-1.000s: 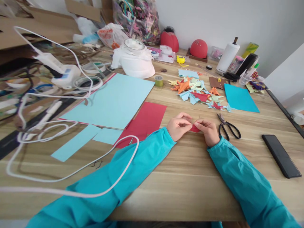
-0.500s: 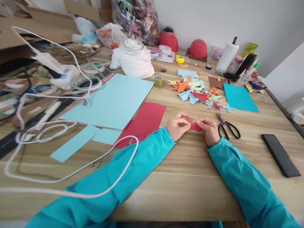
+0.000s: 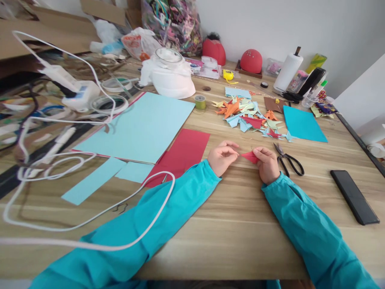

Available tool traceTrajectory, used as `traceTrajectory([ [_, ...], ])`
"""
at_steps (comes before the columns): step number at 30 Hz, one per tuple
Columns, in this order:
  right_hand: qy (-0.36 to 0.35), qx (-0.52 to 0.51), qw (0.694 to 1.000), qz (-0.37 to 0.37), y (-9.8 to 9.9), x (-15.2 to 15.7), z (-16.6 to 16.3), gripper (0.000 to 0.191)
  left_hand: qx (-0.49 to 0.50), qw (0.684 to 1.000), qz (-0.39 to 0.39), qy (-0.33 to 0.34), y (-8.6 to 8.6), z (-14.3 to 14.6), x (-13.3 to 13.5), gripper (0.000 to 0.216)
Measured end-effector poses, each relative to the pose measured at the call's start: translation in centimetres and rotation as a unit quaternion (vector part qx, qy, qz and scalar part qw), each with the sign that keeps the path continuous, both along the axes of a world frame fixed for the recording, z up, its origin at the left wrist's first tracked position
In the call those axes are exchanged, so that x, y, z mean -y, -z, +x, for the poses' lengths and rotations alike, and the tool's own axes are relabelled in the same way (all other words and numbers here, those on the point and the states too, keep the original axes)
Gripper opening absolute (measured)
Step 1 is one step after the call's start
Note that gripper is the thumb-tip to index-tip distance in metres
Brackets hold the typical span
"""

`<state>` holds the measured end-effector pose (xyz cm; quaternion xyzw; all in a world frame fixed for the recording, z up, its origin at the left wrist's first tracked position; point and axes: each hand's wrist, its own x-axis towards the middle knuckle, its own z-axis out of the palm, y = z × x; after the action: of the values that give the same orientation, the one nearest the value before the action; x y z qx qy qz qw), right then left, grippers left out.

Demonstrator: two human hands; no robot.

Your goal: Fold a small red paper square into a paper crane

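Fingers of our right hand are pinching the little red paper, low at the bench; our left hand is curling loosely near its tip, holding nothing; we are folding; the next crease is needing both hands, we think.

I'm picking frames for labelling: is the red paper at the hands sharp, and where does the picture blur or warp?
Head view: the red paper in the right hand is sharp under soft, even light; the white cable at the left edge looks smeared and stretched.
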<state>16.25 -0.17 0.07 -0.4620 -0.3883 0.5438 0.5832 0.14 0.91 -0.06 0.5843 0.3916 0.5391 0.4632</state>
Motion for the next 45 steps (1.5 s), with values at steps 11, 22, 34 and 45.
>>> traceTrajectory([
  [11,-0.008,0.060,0.993,0.097,0.3,0.2,-0.3,0.010,0.012,1.000,-0.022,0.001,0.0,0.2,-0.1,0.017],
  [22,-0.027,0.129,0.981,0.145,0.2,0.4,-0.3,0.008,0.010,0.999,-0.031,0.011,0.0,0.2,-0.2,0.015],
  [34,-0.123,0.266,0.942,0.161,-0.4,0.9,-0.5,0.013,-0.006,0.999,-0.017,0.040,0.4,0.3,-0.3,0.015],
  [45,-0.135,0.243,0.953,0.122,-0.5,0.9,-0.5,0.013,0.047,0.995,-0.090,-0.010,0.3,0.3,-0.5,0.025],
])
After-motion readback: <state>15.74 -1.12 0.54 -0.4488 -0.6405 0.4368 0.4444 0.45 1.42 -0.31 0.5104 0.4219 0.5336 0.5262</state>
